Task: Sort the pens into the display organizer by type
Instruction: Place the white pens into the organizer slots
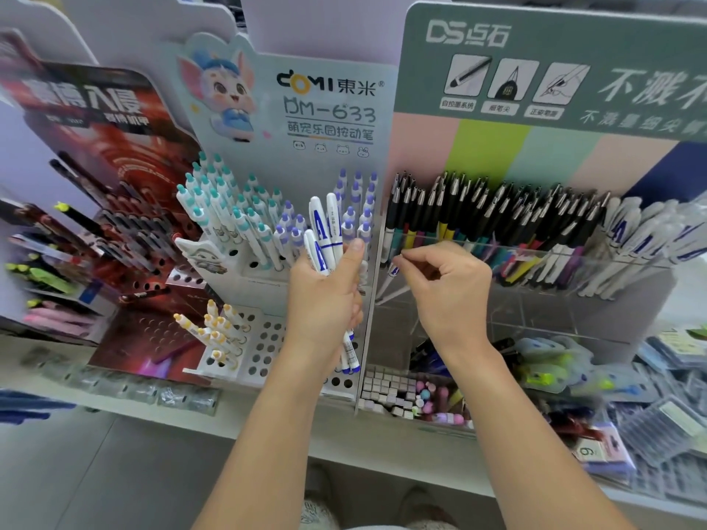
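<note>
The left hand (pixel 325 296) grips a bundle of white pens (pixel 325 239), fingers curled round them, thumb pressed across the front, probably as stock. The right hand (pixel 447 285) pinches thumb to forefinger just beside the black pens (pixel 478 212), apparently selecting one; what it pinches is unclear.

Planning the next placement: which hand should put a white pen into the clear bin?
Right. The right hand holds nothing I can see and is already at the clear bin; the left hand grips the white pens.
</note>
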